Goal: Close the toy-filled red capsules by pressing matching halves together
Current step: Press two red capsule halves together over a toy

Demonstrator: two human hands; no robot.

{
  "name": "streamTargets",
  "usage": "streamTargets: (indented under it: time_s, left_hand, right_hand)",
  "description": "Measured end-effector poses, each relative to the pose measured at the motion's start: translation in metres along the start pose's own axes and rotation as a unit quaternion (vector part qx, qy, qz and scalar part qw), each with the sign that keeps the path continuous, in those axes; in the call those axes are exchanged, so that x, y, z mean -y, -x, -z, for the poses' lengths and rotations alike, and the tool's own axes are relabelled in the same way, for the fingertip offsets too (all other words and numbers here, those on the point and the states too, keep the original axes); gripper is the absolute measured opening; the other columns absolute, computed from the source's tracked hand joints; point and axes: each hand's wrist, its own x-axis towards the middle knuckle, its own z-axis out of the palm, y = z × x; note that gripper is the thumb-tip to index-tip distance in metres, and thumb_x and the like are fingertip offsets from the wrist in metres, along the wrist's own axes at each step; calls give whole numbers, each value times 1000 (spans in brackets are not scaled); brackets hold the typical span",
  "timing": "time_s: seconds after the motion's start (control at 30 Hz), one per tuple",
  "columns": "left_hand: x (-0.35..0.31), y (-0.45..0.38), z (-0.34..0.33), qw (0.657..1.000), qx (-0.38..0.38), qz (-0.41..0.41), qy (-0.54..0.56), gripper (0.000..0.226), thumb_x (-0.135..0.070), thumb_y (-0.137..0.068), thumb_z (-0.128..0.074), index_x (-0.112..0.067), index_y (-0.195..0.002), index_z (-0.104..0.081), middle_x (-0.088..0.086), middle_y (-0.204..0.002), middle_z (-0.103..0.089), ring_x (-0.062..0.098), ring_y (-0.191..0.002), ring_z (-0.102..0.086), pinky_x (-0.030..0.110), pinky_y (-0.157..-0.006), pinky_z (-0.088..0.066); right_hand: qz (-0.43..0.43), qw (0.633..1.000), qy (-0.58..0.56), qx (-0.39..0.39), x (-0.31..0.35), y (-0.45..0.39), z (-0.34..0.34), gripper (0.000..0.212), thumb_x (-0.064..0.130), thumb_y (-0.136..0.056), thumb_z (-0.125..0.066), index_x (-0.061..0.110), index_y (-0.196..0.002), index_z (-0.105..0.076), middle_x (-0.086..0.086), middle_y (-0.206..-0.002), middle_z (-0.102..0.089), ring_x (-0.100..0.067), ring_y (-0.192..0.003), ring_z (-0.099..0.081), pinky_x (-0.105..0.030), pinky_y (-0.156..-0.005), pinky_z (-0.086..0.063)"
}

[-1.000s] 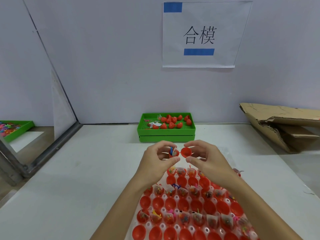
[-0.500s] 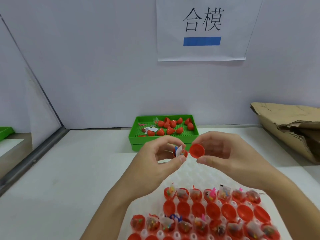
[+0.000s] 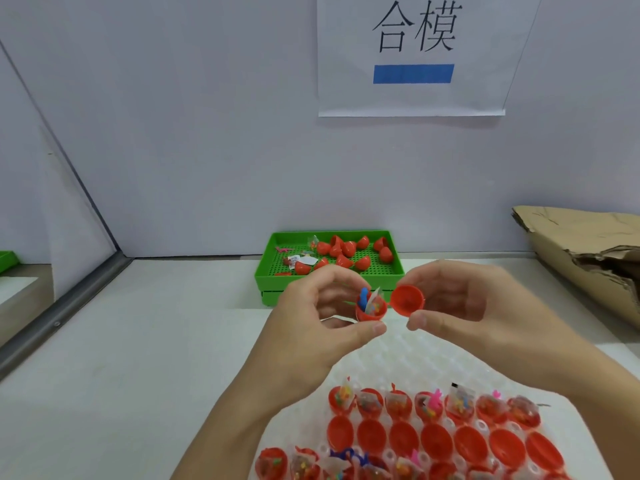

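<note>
Since half a second earlier our hands had stayed raised with the two halves just apart, and the view had dipped a little, showing more of the blister tray below. Our left hand [image 3: 311, 327] pinched the filled half [image 3: 371, 310] between thumb and fingertips, its blue toy and clear packet poking above the rim. Our right hand [image 3: 485, 317] pinched the empty cap [image 3: 407, 301] by its edge, hollow side turned toward the filled half, the two rims near but not touching.

We judged the thin plastic shells light, fairly stiff and smooth, best held around the outer walls with the rims left free; the protruding packet looked likely to catch in the seam unless tucked down first.

Beyond our hands the green tray [image 3: 277, 282] held loose red pieces and scraps of packet; whether those pieces were closed capsules we could not tell. Beneath our wrists the blister tray [image 3: 398, 362] on the worktop [image 3: 138, 375] carried a row of toy-filled halves [image 3: 429, 405], then a row of empty halves [image 3: 436, 438], then more filled ones at the frame's edge.
</note>
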Motion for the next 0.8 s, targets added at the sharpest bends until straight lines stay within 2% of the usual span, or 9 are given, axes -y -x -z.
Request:
streamTargets:
  time_s: [0.13,0.43,0.6,0.8]
  left_hand:
    - [-1,2,-3,1000,-6,-21,4,28,-7,-75,-84,-18,-96,-68,-5,-85,-73,8,-81,-69,19,-72,-56]
    - [-6,6,-4,998,-13,-41,34,23,-29,-75,-79,-24,-96,-70,-5,-89,-73,8,-89,-69,14,-76,-53]
    - [-7,7,-4,999,3,-39,25,28,-27,-79,-77,-30,-107,-74,-7,-93,-75,8,-96,-69,12,-79,-52]
    - [-9,7,-5,999,32,-41,-3,15,-15,-85,-76,-24,-96,-76,-8,-91,-73,8,-95,-68,13,-76,-53]
  right_hand:
    - [-1,1000,6,-7,4,2,-2,23,20,-86,-75,38,-99,-74,3,-94,-76,-16,-85,-73,-28,-81,-59]
    - [9,999,19,-41,13,5,-2,26,17,-83,-77,35,-101,-74,4,-91,-76,-16,-84,-73,-29,-80,-58]
    - [21,998,39,-36,15,7,1,32,15,-83,-78,37,-104,-73,2,-92,-75,-16,-86,-72,-28,-80,-58]
    - [21,997,61,-35,16,7,1,35,15,-82,-78,40,-105,-70,4,-91,-75,-16,-87,-71,-31,-83,-58]
